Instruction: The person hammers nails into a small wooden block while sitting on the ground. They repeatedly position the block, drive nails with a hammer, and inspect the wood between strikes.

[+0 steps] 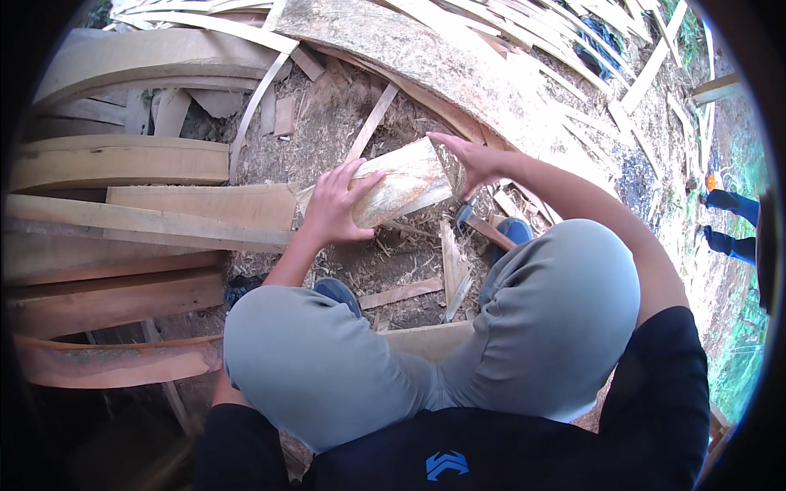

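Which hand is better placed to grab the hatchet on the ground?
Probably the right hand. It only touches the far end of the wood block, and the hatchet lies just beneath it. The left hand wraps the block, farther away.

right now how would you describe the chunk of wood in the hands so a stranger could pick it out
Start at the seated person's grey-trousered knees and look just ahead, over the chip-strewn ground. The short pale wood block sits tilted there, with the left hand gripping its near end and the right hand touching its far end. Unlike the long flat planks around it, it is stubby and thick.
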Tool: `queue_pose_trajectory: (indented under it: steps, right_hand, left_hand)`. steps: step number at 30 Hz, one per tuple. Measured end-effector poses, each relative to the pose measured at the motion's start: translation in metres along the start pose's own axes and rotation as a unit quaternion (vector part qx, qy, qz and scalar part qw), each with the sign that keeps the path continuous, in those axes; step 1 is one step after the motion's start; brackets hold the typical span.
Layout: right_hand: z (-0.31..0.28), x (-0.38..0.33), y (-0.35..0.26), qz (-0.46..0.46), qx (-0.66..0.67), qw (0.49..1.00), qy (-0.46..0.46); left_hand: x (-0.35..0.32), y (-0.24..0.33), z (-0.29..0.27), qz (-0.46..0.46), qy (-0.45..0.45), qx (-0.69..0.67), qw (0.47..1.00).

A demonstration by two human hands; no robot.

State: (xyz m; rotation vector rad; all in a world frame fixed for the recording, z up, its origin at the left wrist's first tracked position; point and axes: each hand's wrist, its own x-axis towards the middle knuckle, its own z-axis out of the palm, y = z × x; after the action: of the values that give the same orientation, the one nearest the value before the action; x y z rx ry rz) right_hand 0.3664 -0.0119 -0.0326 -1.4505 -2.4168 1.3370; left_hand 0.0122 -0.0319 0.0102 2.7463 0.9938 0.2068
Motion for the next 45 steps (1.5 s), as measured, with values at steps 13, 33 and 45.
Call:
queue_pose_trajectory:
  steps: [13, 33, 45]
  right_hand:
    - [0.042, 0.025, 0.018, -0.16, 0.127, 0.97, 0.131]
    - [0.054, 0.004, -0.009, -0.079, 0.222, 0.972, 0.001]
    - [0.055, 0.015, -0.003, -0.075, 0.257, 0.963, -0.021]
  left_hand:
    - [0.002, -0.004, 0.001, -0.001, 0.0, 0.006, 1.0]
    - [-0.034, 0.028, 0.01, -0.07, 0.006, -0.048, 0.996]
    - [-0.036, 0.031, 0.009, -0.071, -0.006, -0.046, 0.996]
